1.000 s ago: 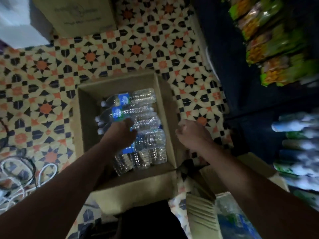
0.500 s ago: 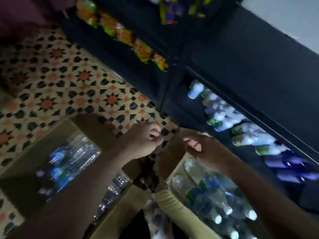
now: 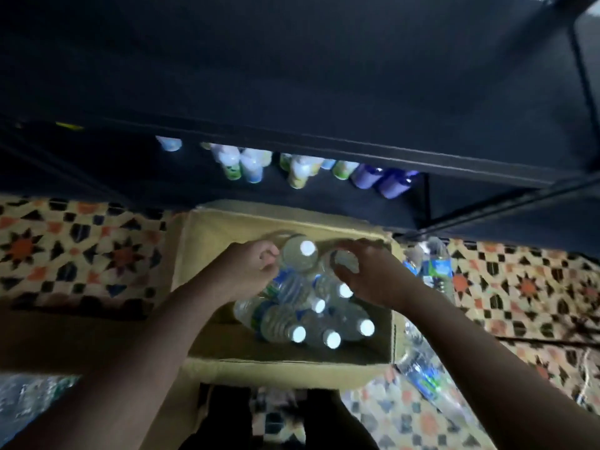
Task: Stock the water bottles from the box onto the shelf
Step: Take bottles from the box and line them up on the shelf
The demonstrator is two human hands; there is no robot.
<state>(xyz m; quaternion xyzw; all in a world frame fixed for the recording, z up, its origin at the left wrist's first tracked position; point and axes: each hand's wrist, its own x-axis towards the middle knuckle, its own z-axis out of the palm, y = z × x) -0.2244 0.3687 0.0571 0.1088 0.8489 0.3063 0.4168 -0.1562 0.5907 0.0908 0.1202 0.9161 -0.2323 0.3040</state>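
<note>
While the clear plastic, white-capped water bottles (image 3: 297, 259) sit packed in the open brown cardboard box (image 3: 207, 235), my left hand (image 3: 250, 271) curls round one's shoulder and my right hand (image 3: 373, 277) cups another's top. Full, they look heavy, slick; I'd grip the ribbed body.

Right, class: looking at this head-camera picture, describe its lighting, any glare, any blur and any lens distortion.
Head view: dim overall, with the shelf nearly black. Head view: the white caps of the water bottles in the box blow out into glare. Head view: the floor tiles smear towards the edges, and the left hand and right hand look slightly soft. Head view: the shelf's lines tilt and lean, as a wide lens gives.
</note>
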